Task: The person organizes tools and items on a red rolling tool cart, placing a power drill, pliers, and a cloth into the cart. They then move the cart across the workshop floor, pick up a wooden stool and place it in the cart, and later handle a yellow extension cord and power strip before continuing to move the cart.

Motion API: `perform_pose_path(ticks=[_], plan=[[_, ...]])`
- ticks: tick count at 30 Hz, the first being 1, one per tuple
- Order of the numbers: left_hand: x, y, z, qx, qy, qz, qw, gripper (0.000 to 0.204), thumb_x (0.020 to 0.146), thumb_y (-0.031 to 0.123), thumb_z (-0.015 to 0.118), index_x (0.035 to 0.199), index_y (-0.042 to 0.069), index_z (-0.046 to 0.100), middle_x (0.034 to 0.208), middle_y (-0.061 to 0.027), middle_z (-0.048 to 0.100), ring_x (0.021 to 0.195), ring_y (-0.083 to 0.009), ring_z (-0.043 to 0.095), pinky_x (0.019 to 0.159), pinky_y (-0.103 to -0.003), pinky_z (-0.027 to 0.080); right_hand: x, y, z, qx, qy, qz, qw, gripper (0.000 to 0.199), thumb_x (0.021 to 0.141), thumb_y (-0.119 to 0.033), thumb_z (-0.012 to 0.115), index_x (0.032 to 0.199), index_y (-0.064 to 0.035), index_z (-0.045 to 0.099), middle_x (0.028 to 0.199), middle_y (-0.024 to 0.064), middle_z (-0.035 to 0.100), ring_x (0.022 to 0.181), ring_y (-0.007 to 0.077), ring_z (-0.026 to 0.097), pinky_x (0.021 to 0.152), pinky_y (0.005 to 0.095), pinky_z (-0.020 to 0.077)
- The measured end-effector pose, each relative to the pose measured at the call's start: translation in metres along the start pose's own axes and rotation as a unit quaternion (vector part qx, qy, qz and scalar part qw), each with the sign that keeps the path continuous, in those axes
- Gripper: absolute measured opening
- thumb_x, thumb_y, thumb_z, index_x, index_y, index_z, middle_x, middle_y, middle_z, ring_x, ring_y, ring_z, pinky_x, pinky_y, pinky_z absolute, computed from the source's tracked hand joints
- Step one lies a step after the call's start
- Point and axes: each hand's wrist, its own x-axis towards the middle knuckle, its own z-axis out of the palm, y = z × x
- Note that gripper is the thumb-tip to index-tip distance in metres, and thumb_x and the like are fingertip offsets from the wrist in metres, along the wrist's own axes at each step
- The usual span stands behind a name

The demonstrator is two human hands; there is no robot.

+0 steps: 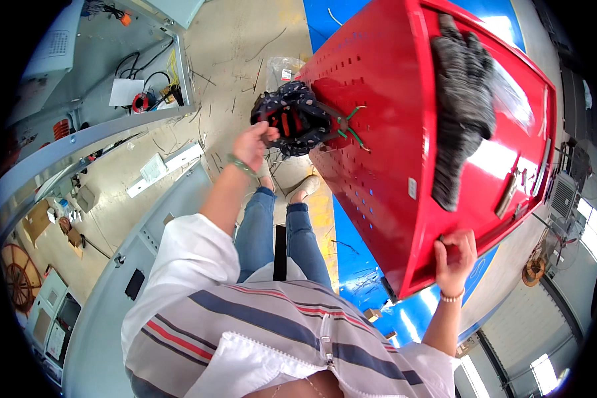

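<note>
A dark floral-patterned bag (292, 142) hangs against the perforated side of a red tool cart (385, 139). Its mouth gapes, and something red and black shows inside. My left hand (253, 142) is closed on the bag's strap at the near left of the opening. Above the cart's red top, at its near corner, my right hand (456, 255) is closed with the fingers curled together. What it pinches, if anything, is too small to name. A grey knitted glove (461, 109) lies along the cart top, beyond that hand.
On the cart top are a clear plastic bag (511, 99) and a slim handled tool (509, 192). Green wires (355, 129) stick out of the cart's side. To the left stands an open grey cabinet (93, 142) with cables inside. Wire scraps litter the floor.
</note>
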Motion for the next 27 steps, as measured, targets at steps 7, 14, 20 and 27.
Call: perform_pose_path(ticks=[7,14,20,27], plan=[[-0.078,0.014,0.097,0.057,-0.121,0.045,0.99,0.037,0.089,0.004,0.044,0.126,0.003,0.045,0.111,-0.0135,0.06,0.104,-0.0237,0.059,0.09,-0.033,0.045,-0.001,0.0,-0.003,0.028,0.027,-0.013,0.999,0.018,0.066,0.003,0.072,0.073,-0.0007,0.056,0.075,0.0109,0.054,0.067,0.0243,0.056,0.061,0.0294,0.0451],[-0.105,0.012,0.137,0.082,-0.178,0.077,0.978,0.048,0.087,-0.004,0.042,0.135,0.001,0.037,0.112,-0.0087,0.054,0.106,-0.0226,0.058,0.089,-0.031,0.047,-0.003,0.0,-0.004,0.054,0.035,-0.012,0.998,0.016,0.068,0.005,0.07,0.074,0.0015,0.055,0.076,0.0095,0.054,0.067,0.0214,0.054,0.062,0.0268,0.0442],[-0.097,0.007,0.163,0.242,-0.151,0.101,0.953,0.059,0.08,-0.01,0.042,0.137,0.002,0.034,0.113,-0.0091,0.055,0.105,-0.0205,0.058,0.086,-0.028,0.046,-0.003,0.002,-0.005,0.056,0.056,-0.031,0.996,0.016,0.068,0.001,0.073,0.074,-0.0012,0.058,0.075,0.0092,0.055,0.062,0.0205,0.057,0.057,0.0269,0.0463],[-0.065,-0.025,0.164,0.369,-0.108,0.213,0.898,0.053,0.078,-0.011,0.039,0.131,-0.005,0.037,0.113,-0.0147,0.051,0.095,-0.0221,0.061,0.077,-0.029,0.048,-0.003,0.0,-0.007,0.057,0.055,-0.025,0.997,0.016,0.067,0.001,0.073,0.074,-0.0017,0.059,0.074,0.009,0.055,0.062,0.0204,0.058,0.056,0.027,0.0468]])
